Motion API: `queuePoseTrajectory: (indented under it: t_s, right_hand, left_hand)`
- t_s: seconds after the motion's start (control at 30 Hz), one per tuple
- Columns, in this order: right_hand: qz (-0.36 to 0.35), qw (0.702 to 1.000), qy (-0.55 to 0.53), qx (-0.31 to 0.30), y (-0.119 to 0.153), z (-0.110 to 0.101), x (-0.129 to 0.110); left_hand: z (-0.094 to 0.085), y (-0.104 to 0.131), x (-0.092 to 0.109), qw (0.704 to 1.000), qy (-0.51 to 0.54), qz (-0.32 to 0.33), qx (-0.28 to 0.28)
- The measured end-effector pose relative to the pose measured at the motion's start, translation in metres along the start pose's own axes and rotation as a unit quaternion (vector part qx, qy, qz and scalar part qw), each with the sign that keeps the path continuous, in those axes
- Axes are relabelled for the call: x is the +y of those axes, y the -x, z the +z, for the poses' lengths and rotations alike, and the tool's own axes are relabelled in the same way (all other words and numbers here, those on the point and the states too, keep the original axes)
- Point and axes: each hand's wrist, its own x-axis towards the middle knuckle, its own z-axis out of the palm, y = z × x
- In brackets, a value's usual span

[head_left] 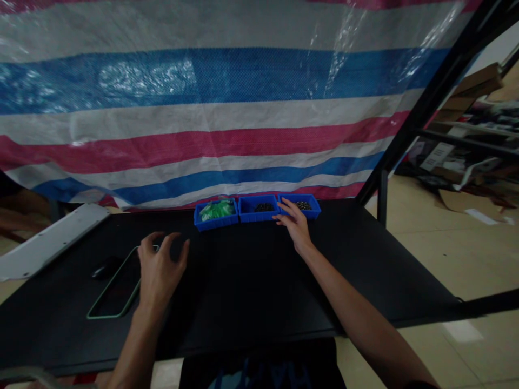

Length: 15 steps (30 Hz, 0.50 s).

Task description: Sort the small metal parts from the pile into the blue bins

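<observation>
Three blue bins stand side by side at the back of the black table. Green and clear plastic packets (219, 209) lie in the left bin (217, 222). A small heap of dark little parts (264, 207) sits in the middle bin (253, 216), and brass-and-dark small parts (304, 206) are in the right bin (315, 213). My right hand (295, 222) is at the front of the middle and right bins, fingers apart, with nothing seen in it. My left hand (161, 265) hovers by a phone (117, 289) with a pale green edge, its fingers curved and spread, holding nothing visible.
A black computer mouse (106, 267) lies left of the phone. A white panel (52, 240) stands along the table's left edge. Behind the table (251, 292) hangs a striped plastic sheet (211, 119). A black metal frame (421, 108) rises at the right, with cardboard boxes (470, 89) beyond.
</observation>
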Motion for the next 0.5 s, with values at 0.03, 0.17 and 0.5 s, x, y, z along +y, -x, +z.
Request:
queuePoseTrajectory:
  t_s: [0.03,0.17,0.5]
  right_hand:
    - [-0.001,1.000,0.000,-0.003,0.000,0.000,0.000]
    - [-0.005,1.000,0.015,-0.025,0.000,0.001,0.003]
    - [-0.026,0.980,0.161,-0.117,0.003,0.004,0.019]
  left_hand:
    - [0.000,-0.003,0.007,0.999,0.031,0.021,-0.003]
    - [0.006,-0.017,0.047,0.959,0.186,0.144,-0.160]
    - [0.067,-0.045,0.119,0.921,0.254,0.187,-0.227]
